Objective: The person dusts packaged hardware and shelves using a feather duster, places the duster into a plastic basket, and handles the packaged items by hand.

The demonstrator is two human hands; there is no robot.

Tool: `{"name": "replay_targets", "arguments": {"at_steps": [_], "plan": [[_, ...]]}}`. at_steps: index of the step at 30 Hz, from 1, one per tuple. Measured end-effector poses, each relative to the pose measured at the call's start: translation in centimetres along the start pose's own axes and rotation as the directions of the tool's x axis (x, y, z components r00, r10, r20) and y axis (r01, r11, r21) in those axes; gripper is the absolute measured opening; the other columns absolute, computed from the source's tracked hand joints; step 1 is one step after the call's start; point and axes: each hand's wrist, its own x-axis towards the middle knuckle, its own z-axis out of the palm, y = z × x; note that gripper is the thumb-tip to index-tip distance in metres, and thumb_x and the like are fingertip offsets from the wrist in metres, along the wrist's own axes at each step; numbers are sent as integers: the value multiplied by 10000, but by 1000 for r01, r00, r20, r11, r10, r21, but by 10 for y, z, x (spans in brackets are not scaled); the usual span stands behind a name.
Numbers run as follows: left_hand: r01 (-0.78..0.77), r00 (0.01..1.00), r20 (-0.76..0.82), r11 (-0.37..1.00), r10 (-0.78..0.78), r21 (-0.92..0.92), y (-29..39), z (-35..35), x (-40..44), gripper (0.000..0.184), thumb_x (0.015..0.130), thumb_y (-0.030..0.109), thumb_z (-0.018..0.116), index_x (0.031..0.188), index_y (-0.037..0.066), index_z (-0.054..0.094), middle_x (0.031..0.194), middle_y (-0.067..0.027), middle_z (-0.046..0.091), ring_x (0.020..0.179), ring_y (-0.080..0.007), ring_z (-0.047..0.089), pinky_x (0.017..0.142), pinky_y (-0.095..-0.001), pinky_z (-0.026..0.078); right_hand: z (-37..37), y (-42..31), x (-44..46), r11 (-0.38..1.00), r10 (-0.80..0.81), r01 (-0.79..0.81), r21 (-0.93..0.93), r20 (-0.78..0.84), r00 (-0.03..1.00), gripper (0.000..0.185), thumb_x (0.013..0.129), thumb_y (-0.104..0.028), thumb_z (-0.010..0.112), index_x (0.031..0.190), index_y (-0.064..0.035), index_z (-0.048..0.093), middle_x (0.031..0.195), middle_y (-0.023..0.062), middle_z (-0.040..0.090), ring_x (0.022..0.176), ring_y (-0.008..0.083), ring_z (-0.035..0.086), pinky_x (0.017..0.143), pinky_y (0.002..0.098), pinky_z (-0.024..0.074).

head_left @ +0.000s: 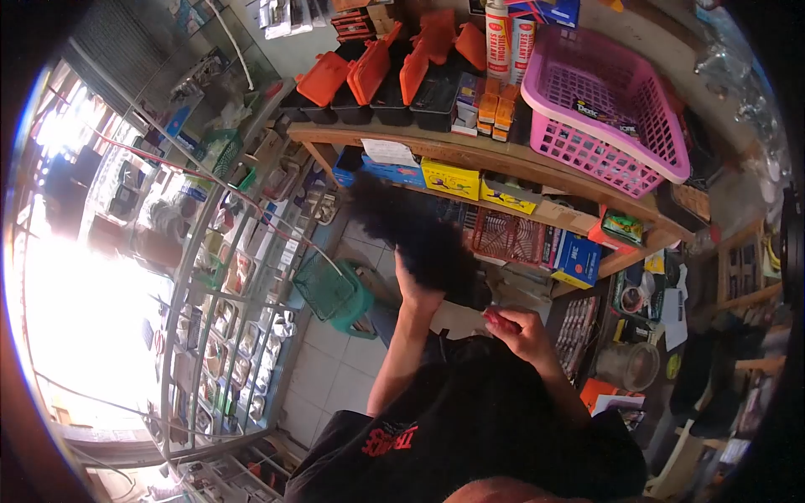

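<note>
A black, fluffy feather duster (419,243) is held out in front of my body, its head slanting up to the left. My right hand (528,335) is closed around its red handle (501,321). Against the underside of the dark feathers, my left hand (419,293) grips the duster; its thumb shows, while most of its fingers are buried in the feathers. The short stretch between head and handle is partly visible between my hands.
Ahead, a wooden shelf (503,155) carries black bins with orange lids (365,71), sealant tubes (498,42) and a pink basket (604,126). A glass display case (226,310) stands left. A green plastic stool (352,306) is on the tiled floor (323,369).
</note>
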Motion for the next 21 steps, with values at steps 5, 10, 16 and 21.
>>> {"name": "replay_targets", "arguments": {"at_steps": [5,10,16,21], "plan": [[-40,989,-137,997,49,67,16,2,-1,599,969,491,370,1363,52,474,1328,-160,543,1263,-381,474,1098,-517,328,3,12,5,991,-100,103,-87,38,994,345,871,-235,711,1127,-6,684,787,37,673,644,85,570,587,254,455],[-32,999,16,999,31,32,15,3,-4,590,982,484,370,1380,54,444,1358,-185,504,1267,-408,466,1082,-548,340,-1,8,9,924,61,-169,342,305,950,306,926,-196,645,1181,-28,664,749,17,621,515,74,496,483,229,407],[-52,996,-54,972,66,228,1,-8,8,545,1005,427,367,1424,79,372,1408,-205,445,1284,-430,436,1092,-569,329,-10,4,11,719,16,-377,583,529,849,306,964,-207,591,1216,-44,644,745,18,604,462,33,430,432,190,352],[43,998,-43,997,-45,-60,6,26,-4,494,996,381,383,1378,72,433,1335,-213,517,1274,-431,449,1092,-582,327,-16,3,21,851,175,-308,426,323,930,307,959,-220,601,1204,-43,653,809,22,662,583,51,542,521,186,435]]}}
